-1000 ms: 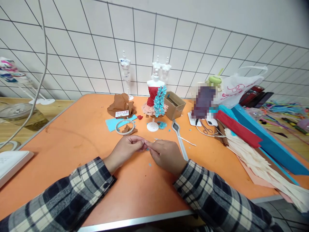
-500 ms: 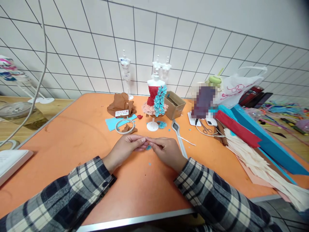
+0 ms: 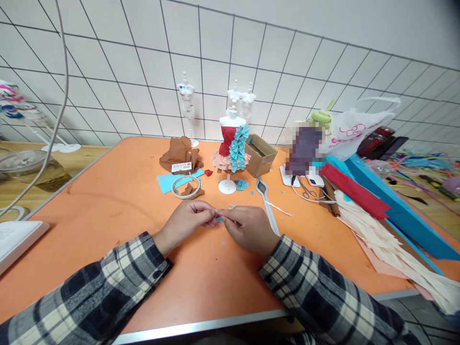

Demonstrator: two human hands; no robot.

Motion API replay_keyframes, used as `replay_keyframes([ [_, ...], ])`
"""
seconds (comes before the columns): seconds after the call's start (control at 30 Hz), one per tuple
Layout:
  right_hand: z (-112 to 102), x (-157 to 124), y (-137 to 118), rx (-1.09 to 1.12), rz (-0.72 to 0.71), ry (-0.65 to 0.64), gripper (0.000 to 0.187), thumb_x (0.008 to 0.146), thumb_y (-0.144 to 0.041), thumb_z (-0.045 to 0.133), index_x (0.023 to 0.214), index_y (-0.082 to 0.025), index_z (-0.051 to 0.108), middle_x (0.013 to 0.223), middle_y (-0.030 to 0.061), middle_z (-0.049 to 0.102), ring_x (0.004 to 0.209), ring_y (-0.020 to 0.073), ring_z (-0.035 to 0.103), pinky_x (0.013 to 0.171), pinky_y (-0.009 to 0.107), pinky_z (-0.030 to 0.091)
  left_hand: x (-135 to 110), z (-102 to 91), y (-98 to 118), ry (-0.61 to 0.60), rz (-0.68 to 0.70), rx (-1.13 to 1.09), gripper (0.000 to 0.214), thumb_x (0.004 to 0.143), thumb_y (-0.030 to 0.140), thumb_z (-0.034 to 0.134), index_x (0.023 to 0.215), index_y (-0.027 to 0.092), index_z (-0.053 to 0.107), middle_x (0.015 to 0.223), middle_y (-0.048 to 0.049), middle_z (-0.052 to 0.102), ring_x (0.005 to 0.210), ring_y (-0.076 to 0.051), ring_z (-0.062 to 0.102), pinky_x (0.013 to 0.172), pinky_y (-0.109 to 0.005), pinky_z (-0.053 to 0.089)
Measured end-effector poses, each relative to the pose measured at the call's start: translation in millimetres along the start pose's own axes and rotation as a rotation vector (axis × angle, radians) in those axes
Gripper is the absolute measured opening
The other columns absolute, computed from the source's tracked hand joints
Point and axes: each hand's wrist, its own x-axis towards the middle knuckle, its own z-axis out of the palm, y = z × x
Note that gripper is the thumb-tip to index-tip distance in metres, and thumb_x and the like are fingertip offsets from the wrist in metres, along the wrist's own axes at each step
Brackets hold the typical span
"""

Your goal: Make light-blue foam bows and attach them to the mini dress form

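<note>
Above the middle of the orange table (image 3: 143, 282), my left hand (image 3: 187, 220) and my right hand (image 3: 249, 225) meet at the fingertips. Both are closed in a pinch on a small piece of blue crepe paper (image 3: 219, 219), most of it hidden by the fingers. Just beyond them stands a mini dress form (image 3: 227, 139) on a round white base, dressed in a red bodice, a pink frilled skirt and a diagonal blue ruffle. A blue paper rosette (image 3: 242, 185) lies by its base. Left of that is a roll of tape (image 3: 186, 187).
Brown crepe paper (image 3: 176, 152) with a small labelled box (image 3: 181, 167) lies back left. A cardboard box (image 3: 261, 155), scissors (image 3: 308, 191) and a grey strap-like item (image 3: 268, 206) are to the right. Cream strips (image 3: 381, 239) and red paper (image 3: 355, 190) cover the right edge.
My fingers have shifted slightly on the blue paper, the left thumb drawing in and the right fingertips tilting. A small light-blue bit now shows behind my right fingers.
</note>
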Motion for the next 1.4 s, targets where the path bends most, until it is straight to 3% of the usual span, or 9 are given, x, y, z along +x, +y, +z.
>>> replay_keyframes([
  [0.17,0.9,-0.3,-0.5,-0.030,0.025,-0.005,0.033,0.090,-0.023,0.051,0.118,-0.028,0.068,0.081,0.0026,0.073,0.071,0.0138,0.064,0.068,0.023,0.043,-1.0,-0.7,1.5,0.013,0.015,0.046,0.021,0.072,0.033,0.063,0.070,0.015,0.074,0.069,-0.0044,0.075,0.065,-0.016,0.069,0.064,-0.026,0.057],
  [0.37,3.9,1.6,1.3,0.169,0.129,0.029,0.029,0.091,-0.026,0.052,0.114,-0.027,0.070,0.081,0.0013,0.074,0.065,0.0119,0.061,0.063,0.023,0.043,-2.1,-2.2,3.3,0.035,0.010,0.050,0.026,0.073,0.039,0.065,0.079,0.015,0.075,0.070,-0.0061,0.075,0.065,-0.018,0.070,0.064,-0.028,0.058],
  [0.7,7.2,4.1,2.2,0.491,0.312,0.007,0.029,0.092,-0.030,0.051,0.112,-0.024,0.071,0.069,-0.0010,0.071,0.057,0.0100,0.059,0.057,0.021,0.045,-3.5,0.4,3.5,0.030,-0.088,-0.146,0.023,0.075,0.036,0.070,0.079,0.013,0.075,0.067,-0.0062,0.074,0.063,-0.016,0.069,0.062,-0.025,0.056],
  [0.83,6.5,3.3,1.2,0.334,0.210,0.016,0.033,0.093,-0.030,0.049,0.122,-0.027,0.065,0.083,0.0001,0.074,0.064,0.0110,0.063,0.064,0.022,0.048,-2.4,2.1,1.6,0.048,-0.216,-0.452,0.014,0.081,0.024,0.064,0.079,0.014,0.074,0.065,-0.0044,0.073,0.060,-0.012,0.068,0.057,-0.018,0.053],
  [1.0,2.7,1.1,4.2,0.115,0.085,-0.009,0.037,0.095,-0.028,0.047,0.129,-0.029,0.059,0.093,0.0016,0.075,0.079,0.0138,0.067,0.072,0.023,0.048,-1.6,1.6,1.9,0.024,-0.368,-0.723,0.022,0.087,0.015,0.054,0.075,0.015,0.072,0.062,-0.0041,0.072,0.056,-0.010,0.068,0.051,-0.014,0.052],
  [1.17,-3.2,0.7,10.8,0.053,-0.013,-0.018,0.036,0.093,-0.022,0.048,0.126,-0.029,0.061,0.098,0.0007,0.075,0.080,0.0125,0.067,0.074,0.021,0.047,-2.9,-4.1,3.6,-0.078,-0.337,-0.659,0.023,0.089,0.021,0.055,0.081,0.008,0.072,0.063,-0.0082,0.073,0.054,-0.014,0.069,0.052,-0.019,0.056],
  [1.4,-4.0,1.8,12.1,-0.017,-0.088,-0.044,0.038,0.093,-0.024,0.048,0.129,-0.030,0.059,0.088,-0.0002,0.074,0.075,0.0124,0.066,0.069,0.021,0.045,-0.6,-3.9,-1.3,-0.034,-0.244,-0.531,0.014,0.084,0.015,0.061,0.076,0.008,0.072,0.068,-0.0084,0.075,0.054,-0.012,0.069,0.052,-0.017,0.056],
])
